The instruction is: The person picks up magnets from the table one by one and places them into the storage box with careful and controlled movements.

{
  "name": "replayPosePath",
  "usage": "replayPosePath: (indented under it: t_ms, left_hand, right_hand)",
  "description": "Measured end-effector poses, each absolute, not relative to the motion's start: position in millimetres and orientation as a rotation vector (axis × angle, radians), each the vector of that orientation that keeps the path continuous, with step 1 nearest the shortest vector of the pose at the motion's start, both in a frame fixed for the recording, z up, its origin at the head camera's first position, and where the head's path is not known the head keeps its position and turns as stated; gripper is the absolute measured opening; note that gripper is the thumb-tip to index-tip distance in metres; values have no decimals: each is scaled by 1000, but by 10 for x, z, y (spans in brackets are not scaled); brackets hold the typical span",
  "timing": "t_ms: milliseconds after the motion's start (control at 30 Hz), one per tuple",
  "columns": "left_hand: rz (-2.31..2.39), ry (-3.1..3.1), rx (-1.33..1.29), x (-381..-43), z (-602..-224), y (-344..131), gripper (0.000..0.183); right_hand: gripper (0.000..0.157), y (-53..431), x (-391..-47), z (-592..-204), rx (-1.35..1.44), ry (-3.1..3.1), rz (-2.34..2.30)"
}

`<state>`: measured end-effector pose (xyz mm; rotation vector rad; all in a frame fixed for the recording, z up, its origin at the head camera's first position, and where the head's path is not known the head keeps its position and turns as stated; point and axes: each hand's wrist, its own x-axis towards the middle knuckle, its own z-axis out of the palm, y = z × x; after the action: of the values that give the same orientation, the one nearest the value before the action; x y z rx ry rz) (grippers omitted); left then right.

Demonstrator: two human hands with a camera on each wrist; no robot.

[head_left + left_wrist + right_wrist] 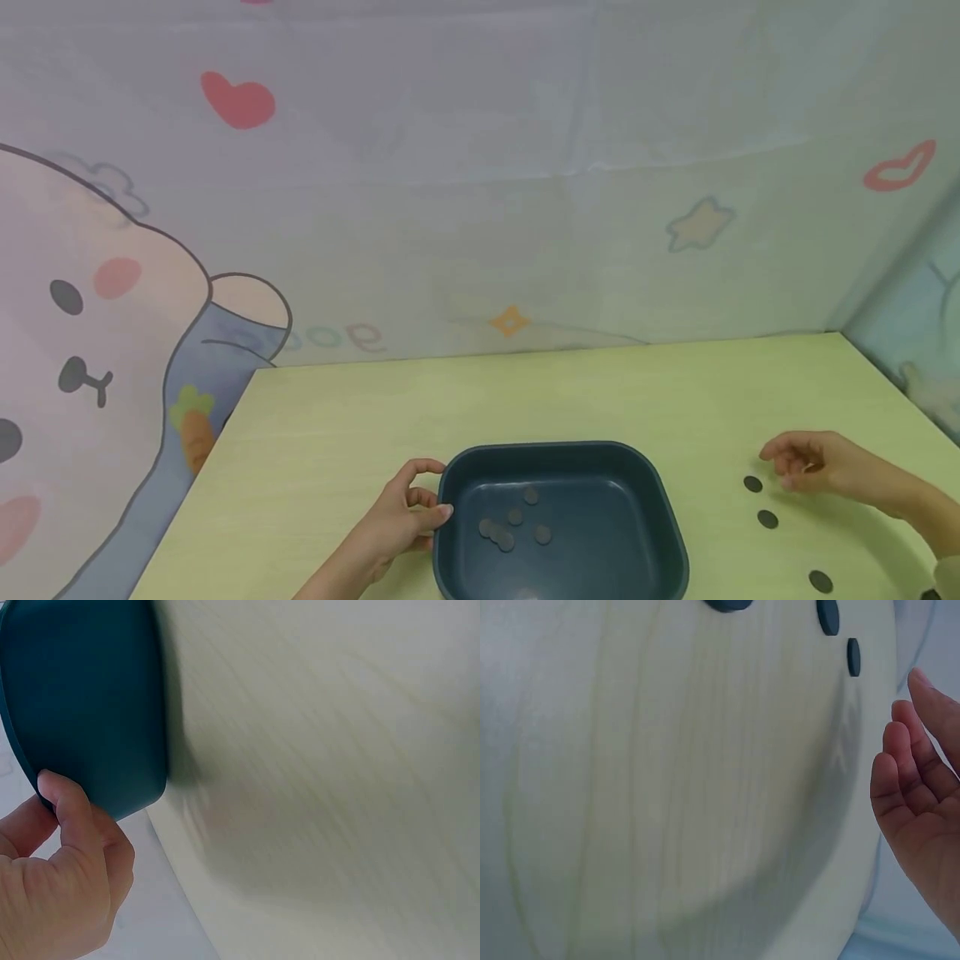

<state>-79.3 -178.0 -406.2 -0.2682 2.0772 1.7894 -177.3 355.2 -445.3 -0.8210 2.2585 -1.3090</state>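
A dark blue-green rectangular tub [566,454] with rounded corners stands at the front of the table. My left hand [397,517] pinches its left rim, thumb inside and fingers outside; the left wrist view shows the same grip on the tub's wall [90,697]. Several small round dark discs [542,534] lie on the tub's floor, toward its left side. To the right, my right hand [832,467] hovers over the table with loosely bent fingers and nothing visible in them. Near it lie a dark disc [753,483], a second disc [767,519] and a third disc [821,581].
The pale yellow-green table [525,400] reaches back to a hanging cloth [465,208] printed with a heart, a star and a large cartoon animal. Another cloth panel [926,333] borders the right edge. A dark object [930,594] is cut off at the lower right corner.
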Motion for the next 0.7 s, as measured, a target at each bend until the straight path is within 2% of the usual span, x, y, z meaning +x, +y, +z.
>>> replayPosePath:
  t_ms: [700]
  left_hand:
    - [1780, 2089, -262, -795, -4055, -1769, 51]
  right_hand:
    - [28, 3554, -1909, -4685, -984, 2335, -1285]
